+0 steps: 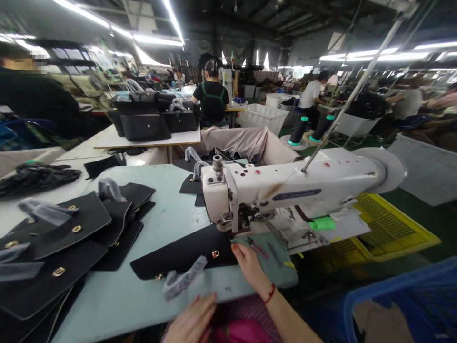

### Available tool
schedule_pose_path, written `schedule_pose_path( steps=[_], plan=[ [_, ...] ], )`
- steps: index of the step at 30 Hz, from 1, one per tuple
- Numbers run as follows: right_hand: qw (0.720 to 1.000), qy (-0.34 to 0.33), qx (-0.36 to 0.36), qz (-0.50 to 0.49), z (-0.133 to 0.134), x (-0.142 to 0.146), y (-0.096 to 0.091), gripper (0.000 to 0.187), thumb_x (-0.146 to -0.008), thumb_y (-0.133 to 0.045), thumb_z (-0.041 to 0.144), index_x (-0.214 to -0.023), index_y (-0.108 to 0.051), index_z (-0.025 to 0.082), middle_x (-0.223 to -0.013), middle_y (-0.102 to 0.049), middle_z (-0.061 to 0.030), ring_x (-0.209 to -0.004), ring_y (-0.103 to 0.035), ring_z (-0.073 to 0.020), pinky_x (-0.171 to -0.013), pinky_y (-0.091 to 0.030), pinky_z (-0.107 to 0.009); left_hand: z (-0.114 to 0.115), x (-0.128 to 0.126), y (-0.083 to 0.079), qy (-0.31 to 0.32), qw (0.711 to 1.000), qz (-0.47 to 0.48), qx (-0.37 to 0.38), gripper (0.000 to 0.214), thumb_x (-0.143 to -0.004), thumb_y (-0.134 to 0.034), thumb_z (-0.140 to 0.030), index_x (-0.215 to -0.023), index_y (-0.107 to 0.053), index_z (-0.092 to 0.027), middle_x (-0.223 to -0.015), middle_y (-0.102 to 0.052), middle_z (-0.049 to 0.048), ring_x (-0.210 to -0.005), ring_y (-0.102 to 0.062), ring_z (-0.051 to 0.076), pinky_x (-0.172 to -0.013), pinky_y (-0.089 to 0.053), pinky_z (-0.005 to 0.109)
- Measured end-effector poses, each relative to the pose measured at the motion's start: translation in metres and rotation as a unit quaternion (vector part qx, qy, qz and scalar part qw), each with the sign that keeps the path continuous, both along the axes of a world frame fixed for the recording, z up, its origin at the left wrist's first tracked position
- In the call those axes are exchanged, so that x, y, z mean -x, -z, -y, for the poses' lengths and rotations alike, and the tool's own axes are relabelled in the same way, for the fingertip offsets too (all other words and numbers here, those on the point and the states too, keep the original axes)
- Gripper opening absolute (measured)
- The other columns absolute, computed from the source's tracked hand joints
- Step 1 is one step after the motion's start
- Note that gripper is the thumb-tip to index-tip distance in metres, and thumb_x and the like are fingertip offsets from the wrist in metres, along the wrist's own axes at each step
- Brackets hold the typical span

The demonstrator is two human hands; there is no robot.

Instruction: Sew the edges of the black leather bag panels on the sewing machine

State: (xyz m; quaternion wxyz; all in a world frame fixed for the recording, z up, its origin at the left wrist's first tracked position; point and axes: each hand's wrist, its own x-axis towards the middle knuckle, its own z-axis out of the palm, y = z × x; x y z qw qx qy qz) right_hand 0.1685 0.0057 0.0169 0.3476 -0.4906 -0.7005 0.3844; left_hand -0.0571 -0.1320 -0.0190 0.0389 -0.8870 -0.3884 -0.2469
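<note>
A black bag flap (185, 252) lies on the pale green tabletop, its right part under the head of the white sewing machine (271, 186). It has gold-coloured metal fittings and a handle (183, 278) wrapped in clear plastic. My right hand (250, 267) grips the flap's right end close to the needle area, thumb near its edge; part of the grip is hidden. My left hand (194, 317), slightly blurred, is at the table's front edge below the wrapped handle, fingers stretched out and holding nothing. Pink-handled snips (260, 248) lie just right of my right hand.
More black flaps (71, 238) with wrapped handles are piled on the left. Finished-looking black bags (146, 124) stand on a board behind. A blue bin (403, 295) and yellow crate (396, 228) are at the right. Thread cones (299, 131) stand behind the machine. Other people work farther back.
</note>
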Motion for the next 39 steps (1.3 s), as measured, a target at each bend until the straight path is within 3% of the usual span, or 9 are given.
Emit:
schedule_pose_path(
  steps=[3, 6, 9, 12, 14, 19, 32, 39],
  plan=[
    [1.0, 0.001, 0.013, -0.027, -0.003, 0.01, -0.003, 0.046, -0.097, -0.038, 0.047, -0.064, -0.052, 0.019, -0.058, -0.046, 0.002, -0.056, -0.042, -0.012, -0.053, -0.03, -0.025, -0.025, -0.003, 0.013, -0.182, 0.983, 0.017, -0.011, 0.077, -0.088, -0.053, -0.03, -0.155, -0.015, -0.017, -0.141, -0.051, 0.0204, -0.127, -0.052, 0.035, -0.095, -0.054, 0.05],
    [0.998, -0.001, 0.023, -0.056, -0.002, 0.014, -0.006, 0.047, -0.096, -0.042, 0.049, -0.06, -0.045, 0.019, -0.057, -0.038, 0.0034, -0.056, -0.035, -0.011, -0.053, -0.025, -0.025, -0.066, 0.001, -0.003, -0.239, 0.971, 0.028, -0.012, 0.079, -0.088, -0.056, -0.036, -0.154, -0.017, -0.016, -0.151, -0.037, 0.0219, -0.14, -0.032, 0.039, -0.106, -0.037, 0.063],
    [0.996, -0.001, 0.04, -0.082, 0.002, 0.016, -0.009, 0.046, -0.094, -0.044, 0.05, -0.059, -0.044, 0.019, -0.058, -0.036, 0.0034, -0.056, -0.033, -0.011, -0.053, -0.024, -0.025, -0.095, 0.006, -0.027, -0.224, 0.974, 0.026, -0.01, 0.063, -0.089, -0.056, -0.037, -0.146, -0.036, -0.02, -0.149, -0.042, 0.016, -0.143, -0.028, 0.036, -0.112, -0.023, 0.066],
    [0.993, 0.002, 0.057, -0.103, 0.004, 0.019, -0.011, 0.047, -0.092, -0.045, 0.052, -0.058, -0.044, 0.019, -0.058, -0.036, 0.0026, -0.057, -0.033, -0.0116, -0.052, -0.024, -0.024, -0.106, 0.011, -0.043, -0.168, 0.985, 0.03, -0.008, 0.041, -0.089, -0.055, -0.033, -0.13, -0.054, -0.026, -0.138, -0.057, 0.0089, -0.135, -0.044, 0.032, -0.116, -0.017, 0.063],
    [0.991, 0.005, 0.067, -0.117, 0.005, 0.021, -0.011, 0.046, -0.091, -0.046, 0.053, -0.059, -0.045, 0.019, -0.059, -0.037, 0.0022, -0.057, -0.034, -0.0116, -0.052, -0.025, -0.024, -0.107, 0.014, -0.049, -0.134, 0.99, 0.05, -0.008, 0.029, -0.09, -0.055, -0.03, -0.118, -0.06, -0.026, -0.128, -0.065, 0.0068, -0.126, -0.055, 0.028, -0.116, -0.022, 0.059],
    [0.989, 0.009, 0.078, -0.124, 0.005, 0.023, -0.009, 0.045, -0.091, -0.046, 0.05, -0.059, -0.044, 0.018, -0.059, -0.035, 0.0022, -0.057, -0.032, -0.011, -0.052, -0.025, -0.023, -0.11, 0.016, -0.047, -0.116, 0.99, 0.081, 0.015, 0.016, -0.091, -0.056, -0.033, -0.1, -0.065, -0.024, -0.119, -0.07, 0.006, -0.116, -0.062, 0.023, -0.111, -0.037, 0.051],
    [0.985, 0.015, 0.099, -0.139, -0.015, 0.03, -0.012, 0.047, -0.09, -0.048, 0.051, -0.056, -0.043, 0.018, -0.057, -0.034, 0.0032, -0.055, -0.03, -0.0097, -0.051, -0.021, -0.023, -0.128, 0.022, -0.054, -0.092, 0.99, 0.105, 0.035, 0.022, -0.092, -0.056, -0.031, -0.111, -0.058, -0.02, -0.124, -0.067, 0.0092, -0.121, -0.059, 0.023, -0.11, -0.038, 0.051],
    [0.991, 0.008, 0.084, -0.103, -0.013, 0.027, -0.016, 0.046, -0.092, -0.046, 0.051, -0.061, -0.049, 0.017, -0.058, -0.042, 0.0022, -0.055, -0.039, -0.0098, -0.05, -0.028, -0.021, -0.14, 0.029, -0.053, -0.087, 0.989, 0.088, 0.079, 0.025, -0.094, -0.051, -0.034, -0.114, -0.058, -0.02, -0.128, -0.064, 0.01, -0.123, -0.057, 0.024, -0.111, -0.037, 0.051]
  ],
)
